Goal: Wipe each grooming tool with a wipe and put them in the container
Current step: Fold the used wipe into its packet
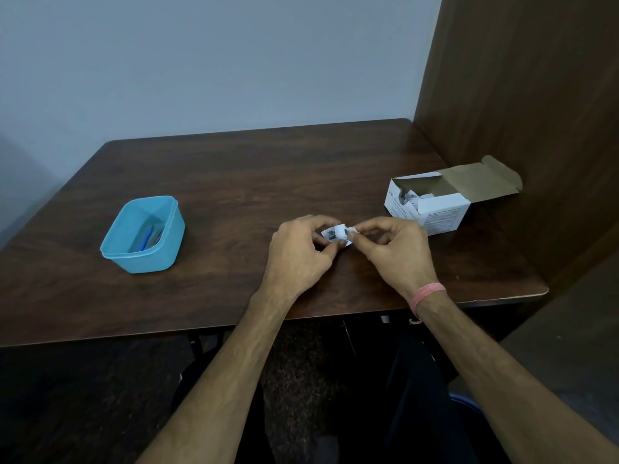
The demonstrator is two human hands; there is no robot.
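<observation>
Both forearms reach in from the near edge and converge over the middle of the dark wooden table. The left hand is held knuckles up, wrist bent slightly inward, its thumb and curled fingers pinching the left part of a small white wipe packet with dark print on it. The right hand faces it from the right, fingers curled, thumb and forefinger pinching the packet's right edge, where a bit of white material shows at the fingertips. Whether the packet is already torn open cannot be told. The two hands sit close together with the packet between them, just above the tabletop. A pink band circles the right wrist.

The blue plastic container stands uncovered on the left side of the table, well apart from the hands. Several slim items lie inside it, one with a blue handle; their kind cannot be made out.

A white cardboard box stands to the far right of the hands, its flap thrown open toward the brown side panel, with small white packets visible inside.
</observation>
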